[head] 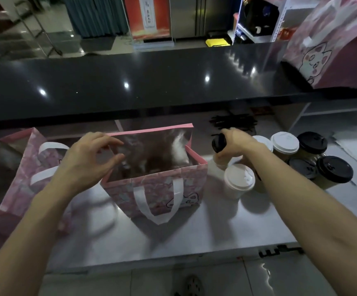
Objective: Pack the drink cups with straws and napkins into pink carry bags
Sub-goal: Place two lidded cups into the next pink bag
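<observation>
Pink bag stands open on the steel worktop, with one cup in hand beside it.
Left hand hovers at the bag's left rim, fingers loosely curled, holding nothing. Right hand grips a tilted black-lidded cup just right of the bag. A white-lidded cup stands below it; more cups cluster further right.

Both forearms are showing bare all the way up to the frame edge, with no sleeves, watch or rings on view. The left hand and right hand are going gloveless. Down below, one foot is wearing a dark shoe speckled with pale dots.
</observation>
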